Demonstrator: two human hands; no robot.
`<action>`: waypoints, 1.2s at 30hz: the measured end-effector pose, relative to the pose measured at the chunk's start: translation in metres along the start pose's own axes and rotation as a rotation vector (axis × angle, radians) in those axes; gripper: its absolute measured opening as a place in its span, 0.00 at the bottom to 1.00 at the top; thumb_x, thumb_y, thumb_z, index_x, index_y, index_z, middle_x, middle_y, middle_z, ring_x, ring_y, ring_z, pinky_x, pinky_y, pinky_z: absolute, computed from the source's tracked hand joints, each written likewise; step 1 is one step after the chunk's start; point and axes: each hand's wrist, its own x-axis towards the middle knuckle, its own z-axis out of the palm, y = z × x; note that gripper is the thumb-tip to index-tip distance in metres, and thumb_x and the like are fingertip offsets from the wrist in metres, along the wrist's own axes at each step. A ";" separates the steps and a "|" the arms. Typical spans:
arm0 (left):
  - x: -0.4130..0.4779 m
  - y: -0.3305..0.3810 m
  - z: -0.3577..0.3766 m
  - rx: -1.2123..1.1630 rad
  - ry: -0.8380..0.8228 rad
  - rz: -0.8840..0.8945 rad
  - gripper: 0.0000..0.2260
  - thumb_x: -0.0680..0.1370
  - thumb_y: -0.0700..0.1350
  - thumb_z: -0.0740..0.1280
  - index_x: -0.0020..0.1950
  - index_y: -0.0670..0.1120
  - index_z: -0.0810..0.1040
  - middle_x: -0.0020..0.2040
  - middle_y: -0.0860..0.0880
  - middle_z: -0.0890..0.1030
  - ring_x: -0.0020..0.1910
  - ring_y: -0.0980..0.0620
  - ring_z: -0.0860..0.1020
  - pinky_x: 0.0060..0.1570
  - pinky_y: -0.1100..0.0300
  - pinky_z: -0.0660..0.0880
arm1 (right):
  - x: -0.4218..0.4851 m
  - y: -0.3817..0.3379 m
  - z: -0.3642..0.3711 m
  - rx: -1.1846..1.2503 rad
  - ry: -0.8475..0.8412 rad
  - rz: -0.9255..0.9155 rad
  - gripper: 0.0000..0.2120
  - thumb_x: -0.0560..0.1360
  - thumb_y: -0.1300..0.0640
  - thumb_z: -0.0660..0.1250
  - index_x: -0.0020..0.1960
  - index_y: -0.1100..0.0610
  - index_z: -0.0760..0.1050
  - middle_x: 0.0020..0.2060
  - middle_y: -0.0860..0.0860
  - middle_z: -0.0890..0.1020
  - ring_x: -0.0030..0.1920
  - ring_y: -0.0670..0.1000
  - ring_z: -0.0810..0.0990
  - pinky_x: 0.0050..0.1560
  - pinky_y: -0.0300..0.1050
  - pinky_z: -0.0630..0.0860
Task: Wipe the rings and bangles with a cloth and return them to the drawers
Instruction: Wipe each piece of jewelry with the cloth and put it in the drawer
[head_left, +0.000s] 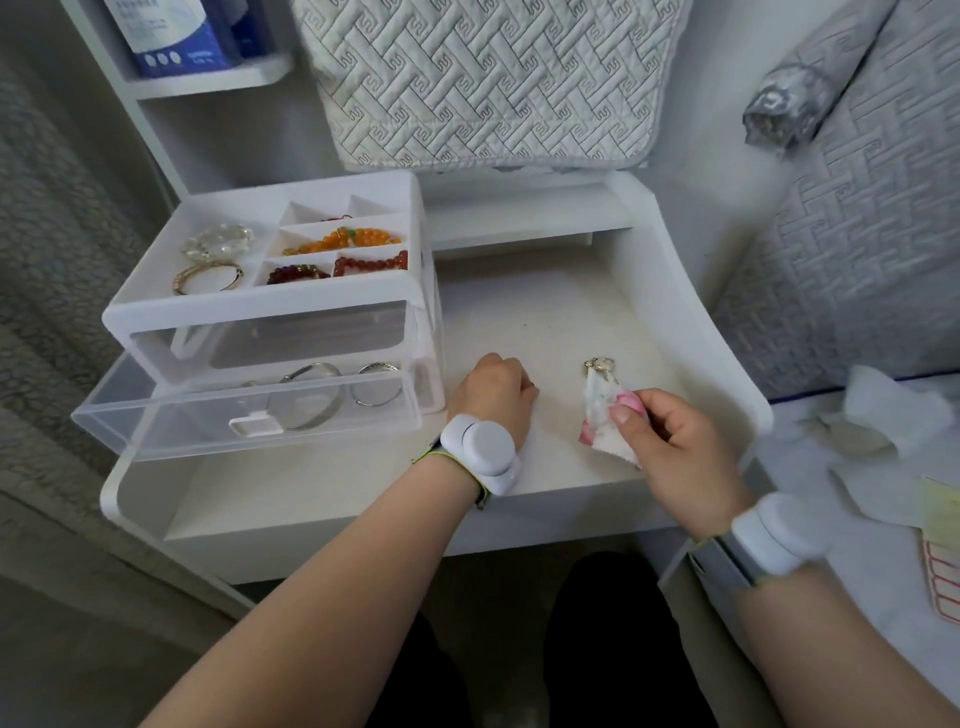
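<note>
Setting: small white worktop (545, 312) with a raised rim, squeezed in beside a quilted grey bed (857, 234), with a quilted pillow (483, 78) propped at the back.
Organiser: white jewellery organiser (260, 306) on the left of the worktop, open top tray split into compartments.
Top tray: clear bead bracelet (218, 241), gold bangle (208, 278) just in front of it, amber bead bracelet (348, 240) and red bead bracelet (371, 262) in the right-hand slots.
Drawer: clear bottom drawer (156, 415) pulled out toward the camera, silver bangles (311, 395) lying inside.
Left hand (496, 392): resting on the worktop just right of the drawer, grip curled into a loose fist, nothing visible in it.
Right hand (675, 441): grip narrow, thumb and fingers pinching a white-and-pink cloth (605, 415).
Rings (600, 365): small silvery cluster at the cloth's far tip, on the worktop, well apart from the drawer. Too small to count, honestly.
</note>
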 end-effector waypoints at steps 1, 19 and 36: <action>-0.004 -0.001 -0.001 -0.061 0.013 0.022 0.08 0.79 0.46 0.61 0.50 0.42 0.76 0.52 0.45 0.74 0.48 0.45 0.75 0.46 0.58 0.69 | 0.000 -0.001 0.000 -0.005 -0.004 0.007 0.08 0.78 0.55 0.64 0.41 0.54 0.78 0.33 0.58 0.79 0.32 0.49 0.72 0.34 0.43 0.68; -0.060 0.006 -0.019 -1.378 -0.260 -0.058 0.09 0.79 0.36 0.60 0.40 0.39 0.75 0.31 0.48 0.76 0.30 0.56 0.74 0.34 0.65 0.75 | -0.001 -0.029 0.015 0.239 -0.189 -0.092 0.05 0.75 0.56 0.65 0.43 0.52 0.78 0.32 0.41 0.79 0.35 0.40 0.74 0.40 0.34 0.70; -0.065 0.005 -0.017 -1.111 -0.100 0.036 0.08 0.76 0.31 0.63 0.42 0.42 0.77 0.34 0.45 0.80 0.30 0.52 0.77 0.35 0.62 0.78 | -0.005 -0.041 0.020 0.119 -0.209 -0.117 0.16 0.73 0.48 0.62 0.41 0.62 0.75 0.29 0.50 0.72 0.30 0.45 0.69 0.34 0.41 0.67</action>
